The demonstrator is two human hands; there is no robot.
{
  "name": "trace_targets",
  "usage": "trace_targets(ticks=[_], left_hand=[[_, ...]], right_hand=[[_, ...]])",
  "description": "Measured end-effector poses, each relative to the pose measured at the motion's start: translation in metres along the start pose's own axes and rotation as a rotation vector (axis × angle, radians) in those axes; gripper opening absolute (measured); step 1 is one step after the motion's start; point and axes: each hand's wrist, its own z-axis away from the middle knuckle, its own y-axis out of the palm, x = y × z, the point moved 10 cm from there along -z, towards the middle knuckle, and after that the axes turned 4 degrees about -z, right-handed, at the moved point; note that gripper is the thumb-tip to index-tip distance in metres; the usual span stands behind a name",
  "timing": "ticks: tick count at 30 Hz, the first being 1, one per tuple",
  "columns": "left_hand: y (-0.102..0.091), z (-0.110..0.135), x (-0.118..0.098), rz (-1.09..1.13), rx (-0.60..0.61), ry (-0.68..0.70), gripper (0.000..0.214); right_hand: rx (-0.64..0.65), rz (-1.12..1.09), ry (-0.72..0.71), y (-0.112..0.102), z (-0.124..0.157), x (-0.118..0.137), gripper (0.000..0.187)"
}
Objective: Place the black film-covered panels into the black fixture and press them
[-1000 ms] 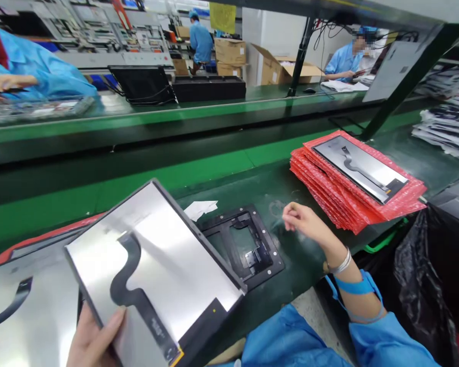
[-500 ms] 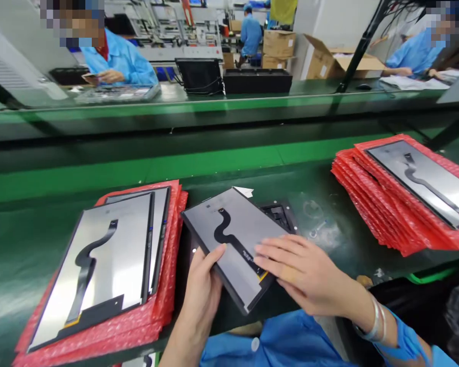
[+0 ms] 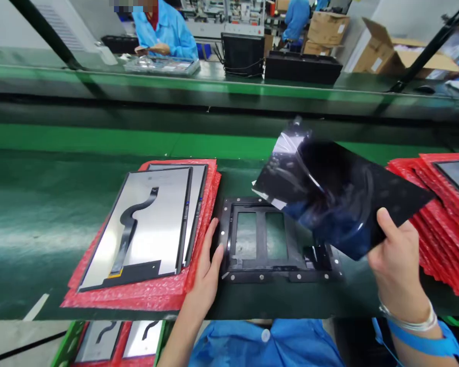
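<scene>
My right hand (image 3: 400, 257) grips an LCD screen panel (image 3: 329, 188) by its lower right corner. Its glossy black face is turned toward me, and a loose, shiny film-like edge blurs at its upper left. Beneath and left of the raised panel, a black frame fixture (image 3: 257, 239) with two window openings and round metal dots lies on the bench; the panel hides its upper right. My left hand (image 3: 206, 272) is open at the fixture's left edge, thumb and fingers apart. Just left of it, silver-backed screen panels (image 3: 137, 224) with dark flex cables rest on red bubble bags (image 3: 164, 295).
Another pile of red bubble bags (image 3: 430, 224) topped by a panel stands at the right. Below the bench edge, a green crate (image 3: 67, 344) holds more panels. Across the raised green ledge (image 3: 214, 90), a co-worker in blue (image 3: 168, 30) sits near a black monitor (image 3: 243, 53) and cardboard boxes (image 3: 327, 28).
The panel has been lifted to the right and flipped from silver back to black face, now in my right hand alone. My left hand has let go, and the fixture is uncovered. The view has shifted.
</scene>
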Motion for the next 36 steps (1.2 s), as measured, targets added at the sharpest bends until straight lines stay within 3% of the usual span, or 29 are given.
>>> trace_targets(ticks=[2, 5, 10, 20, 36], left_hand=[[-0.001, 0.005, 0.017, -0.036, 0.049, -0.069, 0.059], [0.002, 0.007, 0.024, -0.041, 0.106, -0.081, 0.061], [0.005, 0.004, 0.021, -0.131, 0.127, -0.067, 0.061], [0.010, 0.006, 0.007, -0.367, 0.125, 0.136, 0.054], [0.016, 0.007, 0.010, -0.382, 0.142, 0.186, 0.049]], right_hand=[[0.011, 0.005, 0.214, -0.002, -0.004, -0.023, 0.029], [0.061, 0.063, 0.439, 0.001, 0.004, -0.050, 0.036], [0.218, 0.139, 0.634, 0.019, 0.029, -0.075, 0.045], [0.313, 0.223, 0.676, 0.026, 0.036, -0.095, 0.039], [0.312, 0.275, 0.644, 0.030, 0.037, -0.086, 0.040]])
